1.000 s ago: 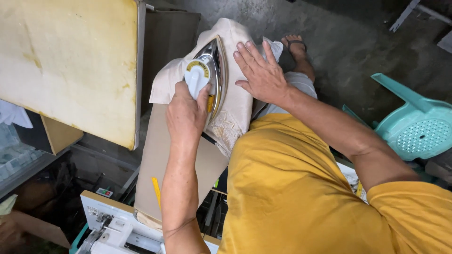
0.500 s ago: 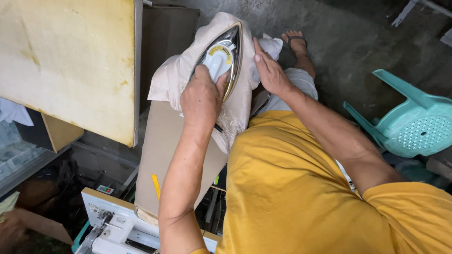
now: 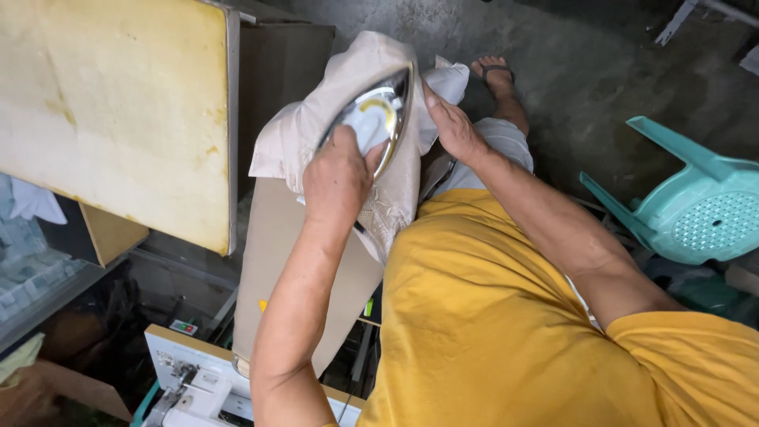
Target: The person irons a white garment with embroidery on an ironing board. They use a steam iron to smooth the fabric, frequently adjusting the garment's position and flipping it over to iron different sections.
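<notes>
Iron (image 3: 378,119) sits on the beige cloth (image 3: 348,95), which is draped over the far end of a narrow ironing board (image 3: 273,261). Left hand (image 3: 338,175) is closed around the iron's handle with a scrap of pale cloth under the palm — fingers wrapped, full grip, iron's tip pointing away from the wrist. Right hand (image 3: 449,122) lies just to the right of that grip, fingers extended and flat, pressing the cloth beside the iron's edge; it holds nothing, only touches the fabric. A fold of lighter cloth (image 3: 447,79) shows beyond the right fingertips. Below the grip, toward the body, the board's bare tan surface runs down to a white sewing machine (image 3: 198,379). Left of the grip, well apart, stands a large yellowed board (image 3: 118,111) — stained, with a pale edge. Right of the grip: yellow shirt (image 3: 490,316), a sandalled foot (image 3: 496,75) on the grey concrete floor (image 3: 601,95), and further out a teal plastic chair (image 3: 696,213).
</notes>
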